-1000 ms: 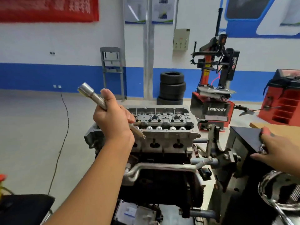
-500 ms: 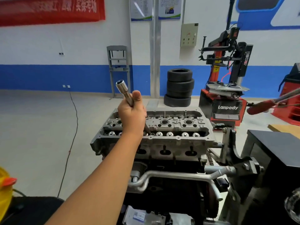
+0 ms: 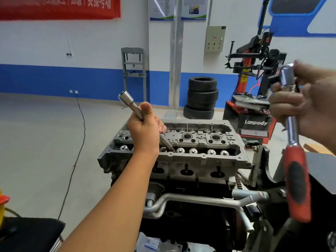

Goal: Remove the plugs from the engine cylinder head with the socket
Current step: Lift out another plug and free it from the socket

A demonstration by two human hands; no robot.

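My left hand point(image 3: 143, 131) gripped the socket point(image 3: 135, 110), hiding its middle; my right hand point(image 3: 307, 104), blurred, clutched the ratchet point(image 3: 295, 160) over the head point(image 3: 196, 142).

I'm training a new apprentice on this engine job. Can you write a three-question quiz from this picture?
1. True or false: the long socket is gripped in the left hand above the cylinder head.
2. What does the right hand hold?
A. a tyre
B. a red-handled ratchet
C. a hammer
3. Fill in: the wide end of the long socket points ____, away from the head.

Key
1. True
2. B
3. up
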